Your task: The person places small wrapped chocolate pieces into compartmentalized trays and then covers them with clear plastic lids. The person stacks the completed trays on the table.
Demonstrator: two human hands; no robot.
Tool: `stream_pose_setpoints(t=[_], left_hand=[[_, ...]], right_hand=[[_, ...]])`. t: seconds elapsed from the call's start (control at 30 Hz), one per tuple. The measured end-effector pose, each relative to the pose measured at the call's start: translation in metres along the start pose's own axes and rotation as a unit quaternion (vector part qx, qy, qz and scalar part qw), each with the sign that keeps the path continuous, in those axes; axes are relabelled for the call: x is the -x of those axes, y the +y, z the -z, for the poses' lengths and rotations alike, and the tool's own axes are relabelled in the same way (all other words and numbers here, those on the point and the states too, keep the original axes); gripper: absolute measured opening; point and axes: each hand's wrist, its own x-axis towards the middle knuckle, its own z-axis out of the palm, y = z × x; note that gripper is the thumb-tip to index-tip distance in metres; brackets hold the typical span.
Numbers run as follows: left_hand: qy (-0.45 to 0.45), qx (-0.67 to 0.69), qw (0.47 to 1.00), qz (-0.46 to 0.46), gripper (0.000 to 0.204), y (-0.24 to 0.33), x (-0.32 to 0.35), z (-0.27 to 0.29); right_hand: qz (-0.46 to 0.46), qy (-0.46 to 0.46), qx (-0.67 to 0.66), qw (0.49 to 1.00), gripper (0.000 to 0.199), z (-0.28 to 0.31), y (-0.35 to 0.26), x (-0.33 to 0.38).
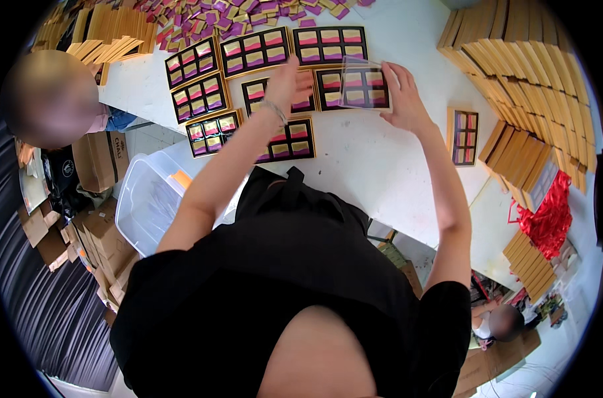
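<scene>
My right hand grips the right edge of a clear plastic lid. The lid is tilted over an open box whose black tray holds wrapped pieces in gold, pink and purple. To its left, my left hand hovers with fingers stretched out and nothing visible in them, partly covering another filled box. Around them lie several similar boxes, such as one at the back, one at the left and one nearest me that my left forearm partly hides. The left front box shines as if covered.
A heap of wrapped pieces lies at the table's far edge. Tall stacks of boxes stand at the right, beside a lone filled box and red ribbon-like material. A clear plastic bin is at my left. Two other people are nearby.
</scene>
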Motion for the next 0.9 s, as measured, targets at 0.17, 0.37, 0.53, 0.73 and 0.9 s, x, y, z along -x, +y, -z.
stream_pose_setpoints(t=[0.17, 0.37, 0.53, 0.73, 0.9], left_hand=[[-0.008, -0.056, 0.998, 0.014, 0.079, -0.027, 0.006, -0.01], [-0.003, -0.173, 0.985, -0.024, 0.077, -0.04, -0.014, -0.02], [-0.014, -0.161, 0.987, -0.015, 0.076, -0.02, -0.005, -0.035], [-0.008, -0.213, 0.977, 0.019, 0.078, -0.02, -0.022, -0.043], [-0.004, -0.195, 0.974, 0.111, 0.072, -0.03, -0.041, -0.046]], right_hand=[[0.056, -0.057, -0.025, 0.997, 0.11, -0.011, 0.006, -0.037], [0.04, -0.051, 0.01, 0.998, 0.11, -0.019, -0.002, -0.015], [-0.025, -0.045, 0.061, 0.997, 0.108, -0.032, -0.008, 0.006], [-0.033, -0.04, 0.079, 0.996, 0.106, -0.038, -0.02, 0.002], [-0.064, -0.04, 0.101, 0.992, 0.101, -0.041, -0.021, 0.02]])
